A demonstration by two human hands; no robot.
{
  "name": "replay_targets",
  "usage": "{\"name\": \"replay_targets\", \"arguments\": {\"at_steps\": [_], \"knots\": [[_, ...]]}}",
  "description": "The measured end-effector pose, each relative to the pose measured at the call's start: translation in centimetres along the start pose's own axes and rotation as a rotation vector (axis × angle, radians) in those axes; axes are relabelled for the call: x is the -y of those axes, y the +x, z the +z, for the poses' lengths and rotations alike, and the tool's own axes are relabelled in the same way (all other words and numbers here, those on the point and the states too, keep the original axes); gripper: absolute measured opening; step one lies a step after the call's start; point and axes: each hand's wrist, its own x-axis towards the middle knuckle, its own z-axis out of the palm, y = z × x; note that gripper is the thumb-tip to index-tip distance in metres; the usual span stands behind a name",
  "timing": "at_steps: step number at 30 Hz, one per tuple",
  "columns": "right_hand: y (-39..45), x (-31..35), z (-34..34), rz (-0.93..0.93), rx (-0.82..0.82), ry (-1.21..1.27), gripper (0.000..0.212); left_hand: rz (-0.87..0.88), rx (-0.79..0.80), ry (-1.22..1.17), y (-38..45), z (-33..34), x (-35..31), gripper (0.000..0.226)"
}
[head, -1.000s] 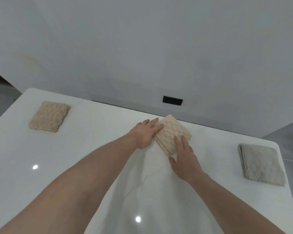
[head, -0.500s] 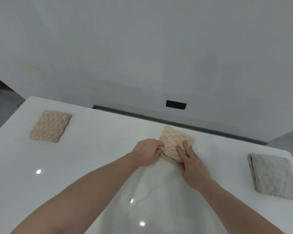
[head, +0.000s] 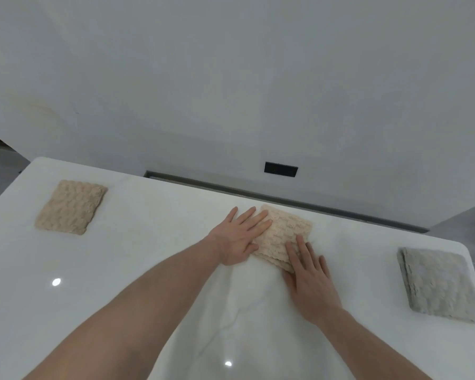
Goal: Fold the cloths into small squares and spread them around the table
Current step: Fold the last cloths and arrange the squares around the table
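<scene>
on the glossy white table (head: 148, 256), both the left hand (head: 240, 237) and right hand (head: 310, 278) press spread flat on the beige cloth (head: 283, 234), which could slide or unfold.

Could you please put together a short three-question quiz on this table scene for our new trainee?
1. How many folded cloths lie on the table?
2. True or false: the grey cloth is under the hands.
3. Which cloth do the hands press: A far-left beige cloth, B middle beige cloth, C grey cloth?

Key: 1. Three. 2. False; it lies apart at the right. 3. B; left hand and right hand rest flat on it.
</scene>
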Motion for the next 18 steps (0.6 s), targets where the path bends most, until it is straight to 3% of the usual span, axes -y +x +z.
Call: {"name": "replay_targets", "arguments": {"at_steps": [11, 18], "knots": [[4.2, -1.9, -3.5, -0.073, 0.11, -0.135, 0.072, -0.253, 0.007, -0.202, -0.2, 0.8, -4.8, 0.065], [1.3, -2.4, -3.2, -0.167, 0.074, -0.107, 0.081, -0.23, 0.036, -0.201, -1.9, 1.2, -7.1, 0.065]]}}
